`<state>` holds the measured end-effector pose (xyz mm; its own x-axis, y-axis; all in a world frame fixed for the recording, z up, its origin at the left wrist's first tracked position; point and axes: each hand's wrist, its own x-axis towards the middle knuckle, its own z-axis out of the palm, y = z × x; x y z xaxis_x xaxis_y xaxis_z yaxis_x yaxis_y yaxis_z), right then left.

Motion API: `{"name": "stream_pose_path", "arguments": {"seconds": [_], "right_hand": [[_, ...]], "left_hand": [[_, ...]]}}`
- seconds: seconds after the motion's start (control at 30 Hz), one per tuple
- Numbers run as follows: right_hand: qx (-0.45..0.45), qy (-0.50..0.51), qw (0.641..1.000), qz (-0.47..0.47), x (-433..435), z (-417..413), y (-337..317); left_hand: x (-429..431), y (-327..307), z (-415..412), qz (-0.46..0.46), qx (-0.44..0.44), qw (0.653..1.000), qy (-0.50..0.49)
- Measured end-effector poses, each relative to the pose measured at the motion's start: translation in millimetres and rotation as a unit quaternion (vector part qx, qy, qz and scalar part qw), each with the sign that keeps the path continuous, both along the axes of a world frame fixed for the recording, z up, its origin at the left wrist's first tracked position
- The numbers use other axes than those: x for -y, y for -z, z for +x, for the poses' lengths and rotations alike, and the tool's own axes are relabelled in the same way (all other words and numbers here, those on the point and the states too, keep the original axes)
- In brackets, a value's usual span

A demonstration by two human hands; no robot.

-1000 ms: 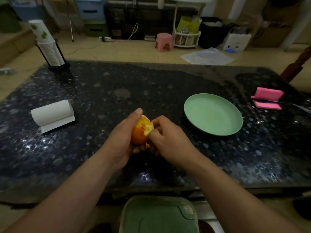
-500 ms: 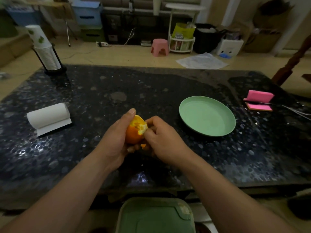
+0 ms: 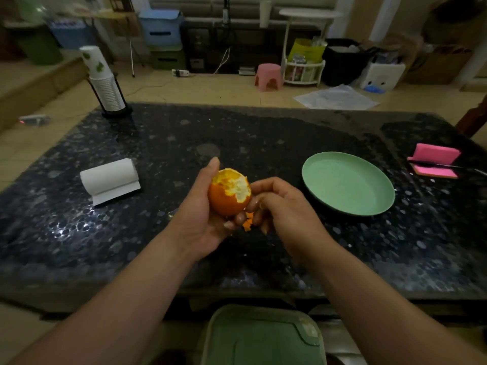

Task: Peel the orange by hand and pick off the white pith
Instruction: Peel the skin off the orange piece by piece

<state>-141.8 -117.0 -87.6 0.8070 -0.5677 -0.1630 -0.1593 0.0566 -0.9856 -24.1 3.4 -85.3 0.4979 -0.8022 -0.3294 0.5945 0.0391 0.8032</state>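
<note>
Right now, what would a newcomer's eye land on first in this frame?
The partly peeled orange, bright against the dark table, gripped in the left hand at centre, its top bared to white pith. The right hand beside it seems to pinch a scrap of peel. To the right lies a pale green plate.

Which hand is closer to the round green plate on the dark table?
Right. The right hand sits just left of the round green plate, apart from it. The left hand is farther left, holding the partly peeled orange.
</note>
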Motion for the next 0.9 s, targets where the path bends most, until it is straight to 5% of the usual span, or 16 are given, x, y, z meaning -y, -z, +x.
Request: {"name": "stream_pose_path", "arguments": {"seconds": [0.2,0.37,0.63,0.9], "right_hand": [[-0.072,0.021,0.988,-0.133,6.5,11.9,19.3],[-0.047,-0.01,0.975,-0.217,3.2,10.4,13.6],[-0.018,-0.02,0.971,-0.239,3.0,5.5,6.7],[-0.042,-0.024,0.933,-0.357,1.4,-3.9,4.5]], "left_hand": [[-1.8,7.8,6.5,0.081,-0.004,0.995,-0.057],[-4.6,13.0,14.3,0.1,-0.017,0.994,-0.043],[-3.6,10.9,16.1,0.121,0.025,0.992,0.0],[-4.3,7.9,6.2,0.109,0.046,0.993,0.004]]}}
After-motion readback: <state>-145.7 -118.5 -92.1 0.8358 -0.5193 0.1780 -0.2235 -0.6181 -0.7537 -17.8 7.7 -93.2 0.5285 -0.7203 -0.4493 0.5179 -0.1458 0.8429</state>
